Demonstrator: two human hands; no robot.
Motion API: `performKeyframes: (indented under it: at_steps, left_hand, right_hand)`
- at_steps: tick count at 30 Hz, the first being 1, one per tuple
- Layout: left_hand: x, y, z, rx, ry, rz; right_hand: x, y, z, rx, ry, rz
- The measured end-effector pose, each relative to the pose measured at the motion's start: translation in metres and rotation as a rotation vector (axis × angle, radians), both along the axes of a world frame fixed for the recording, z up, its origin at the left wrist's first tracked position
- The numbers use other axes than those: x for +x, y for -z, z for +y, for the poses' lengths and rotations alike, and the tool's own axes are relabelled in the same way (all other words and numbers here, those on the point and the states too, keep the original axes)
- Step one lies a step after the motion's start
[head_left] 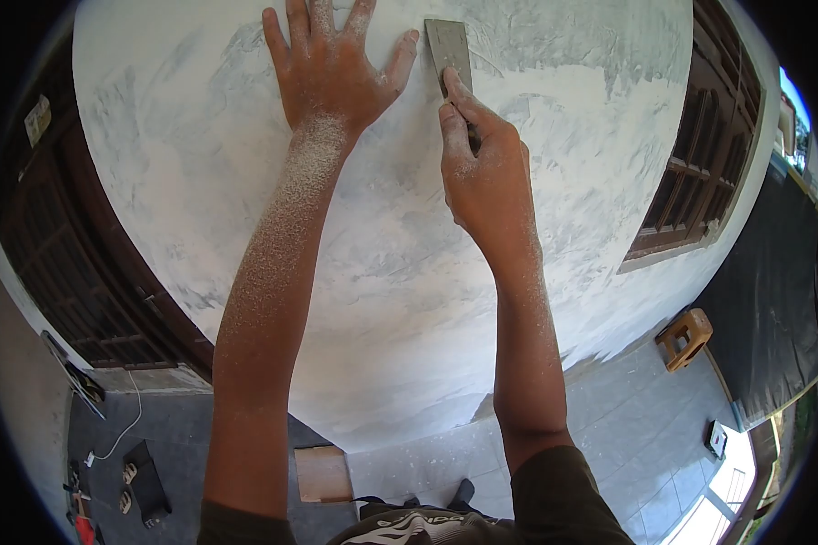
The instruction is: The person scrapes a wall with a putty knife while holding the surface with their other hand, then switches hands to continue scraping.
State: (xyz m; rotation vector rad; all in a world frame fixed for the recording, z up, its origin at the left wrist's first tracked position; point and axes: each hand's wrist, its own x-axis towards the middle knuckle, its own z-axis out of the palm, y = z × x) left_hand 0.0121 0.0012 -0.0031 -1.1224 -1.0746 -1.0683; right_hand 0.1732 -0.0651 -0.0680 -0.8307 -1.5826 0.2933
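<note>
My left hand (336, 82) lies spread against the white, patchy plastered wall (382, 272), its fingers apart and nothing in it. White dust covers that wrist and forearm. To the right of it, my right hand (486, 150) is wrapped round the handle of a putty knife (449, 50). The broad metal blade points up and lies at the wall surface, with my index finger and thumb near its base. Most of the handle is hidden in the fist. Grey and white smears surround both hands.
A dark wooden door (73, 245) is at the left, a wooden window (700, 163) at the right. Below are a brown stool (684, 339), a cardboard piece (323, 474), a white cable (136, 413), sandals (127, 486) and a tiled floor (609, 418). Black sheeting (763, 300) hangs at the right.
</note>
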Motion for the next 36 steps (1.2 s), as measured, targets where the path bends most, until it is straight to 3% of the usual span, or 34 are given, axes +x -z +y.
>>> performKeyframes:
  at_steps: [9,11,15,18,21,27,29,36]
  left_hand:
    - [0.000,0.002,-0.001,-0.001,0.002,-0.004]
    - [0.001,0.002,0.000,-0.014,0.003,-0.008]
    - [0.000,0.003,0.002,0.005,0.001,0.009]
    - [0.000,0.002,-0.001,0.006,-0.001,0.001]
    - [-0.001,0.001,0.001,-0.001,0.007,0.008]
    - [0.000,0.002,0.000,0.000,0.025,0.004]
    - [0.001,0.001,-0.001,-0.015,0.027,0.001]
    - [0.000,0.001,0.001,-0.022,0.013,-0.001]
  right_hand:
    - [-0.001,0.006,0.009,0.185,0.067,0.009]
    - [0.003,-0.008,0.002,-0.010,0.035,-0.043]
    - [0.004,0.002,0.003,-0.005,0.026,-0.027]
    - [0.002,0.003,0.003,0.162,0.030,0.001]
    - [0.005,-0.009,0.000,-0.034,0.029,-0.042]
    - [0.002,0.007,0.006,0.245,0.073,-0.054]
    - [0.005,-0.009,0.001,-0.002,0.026,-0.067]
    - [0.005,0.001,-0.002,0.033,0.038,-0.063]
